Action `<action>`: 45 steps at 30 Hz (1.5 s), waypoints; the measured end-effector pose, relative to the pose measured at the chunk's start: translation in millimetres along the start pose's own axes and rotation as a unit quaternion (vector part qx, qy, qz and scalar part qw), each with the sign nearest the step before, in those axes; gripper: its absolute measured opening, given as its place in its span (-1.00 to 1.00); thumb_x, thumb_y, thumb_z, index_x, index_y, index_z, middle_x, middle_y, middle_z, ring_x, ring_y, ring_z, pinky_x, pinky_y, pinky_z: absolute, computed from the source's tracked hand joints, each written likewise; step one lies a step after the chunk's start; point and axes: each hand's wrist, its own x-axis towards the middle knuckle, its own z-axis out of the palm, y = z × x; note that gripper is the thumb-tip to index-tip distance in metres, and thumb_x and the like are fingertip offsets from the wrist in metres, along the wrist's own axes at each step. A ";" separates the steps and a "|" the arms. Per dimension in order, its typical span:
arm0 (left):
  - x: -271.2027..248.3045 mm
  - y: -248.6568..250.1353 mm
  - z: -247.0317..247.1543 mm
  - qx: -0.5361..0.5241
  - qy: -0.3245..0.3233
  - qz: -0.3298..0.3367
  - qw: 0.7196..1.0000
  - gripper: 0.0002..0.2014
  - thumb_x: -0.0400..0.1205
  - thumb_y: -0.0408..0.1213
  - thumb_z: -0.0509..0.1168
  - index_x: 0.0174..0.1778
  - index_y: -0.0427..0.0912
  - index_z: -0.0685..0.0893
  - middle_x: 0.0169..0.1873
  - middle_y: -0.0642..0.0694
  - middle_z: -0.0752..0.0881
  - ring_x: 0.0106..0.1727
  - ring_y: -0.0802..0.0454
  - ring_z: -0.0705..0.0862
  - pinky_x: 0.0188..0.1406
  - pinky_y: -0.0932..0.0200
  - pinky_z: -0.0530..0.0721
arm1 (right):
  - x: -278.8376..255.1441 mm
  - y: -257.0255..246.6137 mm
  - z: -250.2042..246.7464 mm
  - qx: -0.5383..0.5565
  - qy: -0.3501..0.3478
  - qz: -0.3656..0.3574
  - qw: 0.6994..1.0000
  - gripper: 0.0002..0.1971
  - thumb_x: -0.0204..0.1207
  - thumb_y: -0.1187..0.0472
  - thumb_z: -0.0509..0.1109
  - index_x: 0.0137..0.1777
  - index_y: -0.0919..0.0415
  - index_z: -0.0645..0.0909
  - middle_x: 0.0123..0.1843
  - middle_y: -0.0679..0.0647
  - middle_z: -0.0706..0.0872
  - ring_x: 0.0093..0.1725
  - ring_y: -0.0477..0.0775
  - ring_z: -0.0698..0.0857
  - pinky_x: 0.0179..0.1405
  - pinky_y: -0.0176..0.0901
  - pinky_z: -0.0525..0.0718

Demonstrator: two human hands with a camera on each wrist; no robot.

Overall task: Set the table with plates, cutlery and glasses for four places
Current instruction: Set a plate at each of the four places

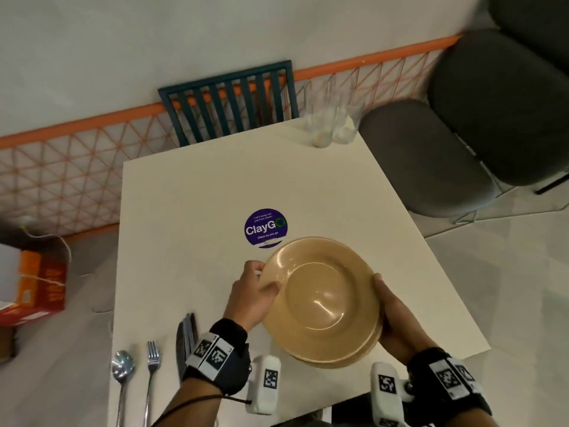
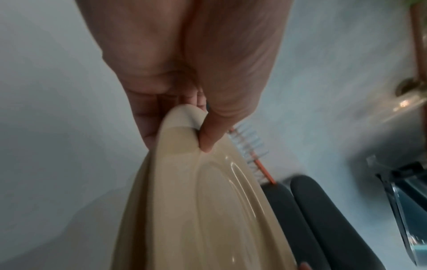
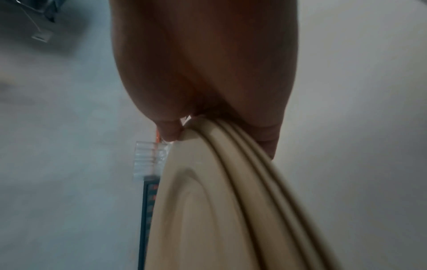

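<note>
A stack of tan plates [image 1: 320, 297] sits between my hands over the near right part of the white table [image 1: 200, 195]; I cannot tell whether it rests on the table. My left hand [image 1: 261, 285] pinches the left rim, thumb [image 2: 210, 140] on top and fingers underneath. My right hand [image 1: 388, 306] grips the right edge, where several stacked rims [image 3: 233, 173] show. A spoon [image 1: 123, 368], a fork [image 1: 153, 359] and dark knives [image 1: 186, 334] lie at the near left. Clear glasses [image 1: 332, 124] stand together at the far right corner.
A purple round sticker [image 1: 265, 228] marks the table's middle. A teal slatted chair [image 1: 228, 100] stands at the far side and grey padded chairs [image 1: 431, 155] at the right. An orange box [image 1: 40, 285] lies on the floor at the left, by an orange mesh fence [image 1: 77, 167].
</note>
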 end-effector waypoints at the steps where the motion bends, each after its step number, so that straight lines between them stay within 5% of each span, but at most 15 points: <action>1: -0.2 0.7 -7.4 -0.012 0.010 0.004 1.000 -0.74 0.60 -0.14 0.37 0.16 0.04 0.50 -0.02 0.01 0.75 -0.08 0.05 0.73 -0.09 0.05 0.71 | 3.9 -1.4 5.5 -0.003 -0.001 -0.001 1.000 -0.44 0.68 -0.28 0.09 0.49 0.01 0.57 0.35 0.12 0.76 0.38 0.16 0.70 0.45 0.20 0.56; 5: 0.2 4.8 -30.0 -0.096 0.039 0.013 0.995 -0.91 0.66 -0.10 0.31 0.01 0.01 0.67 -0.16 -0.02 0.79 -0.10 -0.06 0.76 -0.03 -0.13 0.75 | 20.9 -15.5 23.2 -0.018 -0.001 -0.006 1.000 -0.45 0.69 -0.27 0.08 0.45 0.03 0.61 0.30 0.13 0.79 0.34 0.15 0.72 0.44 0.19 0.57; 11: 31.3 13.4 -66.4 -0.231 0.107 -0.031 0.966 -0.79 0.68 -0.25 0.27 -0.26 -0.16 0.68 -0.34 -0.09 0.66 -0.28 -0.01 0.59 -0.23 0.06 0.51 | 53.0 -47.8 34.6 -0.052 0.031 -0.010 0.998 -0.47 0.66 -0.28 0.15 0.40 0.06 0.63 0.21 0.13 0.83 0.28 0.17 0.74 0.34 0.19 0.63; 18: 123.0 34.0 -101.3 -0.360 0.133 -0.068 0.921 -0.85 0.65 -0.40 0.19 -0.01 -0.25 0.68 -0.15 -0.14 0.71 -0.12 -0.06 0.66 -0.22 0.07 0.64 | 94.7 -85.3 41.7 -0.062 0.041 -0.005 0.997 -0.50 0.68 -0.26 0.13 0.37 0.03 0.63 0.22 0.11 0.82 0.25 0.15 0.74 0.09 0.09 0.71; 23: 216.1 48.7 -108.0 -0.403 0.141 -0.114 0.897 -0.82 0.67 -0.49 0.16 0.06 -0.23 0.63 0.10 -0.25 0.70 0.12 -0.17 0.69 0.02 -0.02 0.76 | 130.4 -105.6 46.0 -0.052 0.077 0.000 0.996 -0.51 0.68 -0.26 0.15 0.40 0.02 0.61 0.23 0.08 0.80 0.23 0.13 0.73 0.06 0.09 0.71; 28: 293.8 50.6 -107.4 -0.390 0.146 -0.154 0.896 -0.62 0.72 -0.48 0.11 0.48 -0.38 0.48 0.42 -0.32 0.60 -0.14 0.04 0.68 0.05 0.13 0.73 | 161.2 -118.8 50.6 -0.042 0.081 -0.004 0.996 -0.56 0.68 -0.24 0.17 0.32 0.00 0.65 0.12 0.02 0.86 0.13 0.06 0.80 -0.01 0.06 0.74; 33: 336.1 43.8 -102.5 -0.398 0.162 -0.179 0.885 -0.61 0.74 -0.47 0.10 0.51 -0.38 0.46 0.44 -0.30 0.58 -0.19 0.09 0.67 0.05 0.17 0.72 | 187.6 -122.1 50.1 -0.034 0.082 0.003 0.996 -0.49 0.67 -0.26 0.18 0.42 0.03 0.61 0.20 0.07 0.84 0.19 0.10 0.80 0.19 0.14 0.73; 36: 344.4 44.7 -99.4 -0.409 0.158 -0.185 0.879 -0.61 0.74 -0.46 0.12 0.51 -0.36 0.46 0.32 -0.25 0.67 0.08 -0.02 0.70 0.19 0.14 0.68 | 196.7 -121.0 50.3 -0.027 0.078 0.004 0.997 -0.47 0.68 -0.26 0.16 0.46 0.04 0.58 0.25 0.07 0.82 0.22 0.08 0.80 0.19 0.13 0.72; 38: 345.6 45.7 -99.4 -0.416 0.157 -0.188 0.876 -0.64 0.73 -0.45 0.16 0.47 -0.36 0.50 0.28 -0.24 0.69 0.06 -0.02 0.72 0.18 0.14 0.70 | 199.6 -120.1 49.9 -0.024 0.076 0.001 0.997 -0.47 0.67 -0.26 0.17 0.47 0.04 0.58 0.26 0.08 0.81 0.23 0.09 0.79 0.25 0.17 0.70; 41: 334.1 44.2 -102.4 -0.441 0.167 -0.207 0.857 -0.77 0.67 -0.40 0.32 0.23 -0.34 0.66 0.12 -0.25 0.76 -0.09 0.02 0.74 -0.17 0.18 0.78 | 198.5 -118.6 51.2 -0.025 0.070 -0.010 0.997 -0.50 0.68 -0.24 0.18 0.45 0.03 0.59 0.25 0.07 0.81 0.23 0.08 0.79 0.31 0.20 0.68; 43: 314.4 42.2 -103.0 -0.422 0.169 -0.215 0.864 -0.94 0.67 -0.37 0.33 -0.04 -0.27 0.69 -0.02 -0.21 0.75 -0.09 0.01 0.73 -0.06 0.15 0.77 | 193.4 -116.1 54.0 -0.032 0.062 -0.019 0.997 -0.55 0.69 -0.20 0.20 0.43 0.00 0.61 0.24 0.04 0.82 0.22 0.07 0.79 0.25 0.17 0.70; 45: 289.5 36.2 -99.4 -0.383 0.178 -0.206 0.883 -0.89 0.68 -0.39 0.30 -0.17 -0.19 0.64 -0.05 -0.19 0.71 -0.12 0.01 0.70 0.09 0.09 0.75 | 187.4 -111.3 56.3 -0.035 0.057 -0.024 0.997 -0.58 0.70 -0.18 0.21 0.42 -0.01 0.61 0.24 0.03 0.82 0.24 0.08 0.78 0.20 0.15 0.72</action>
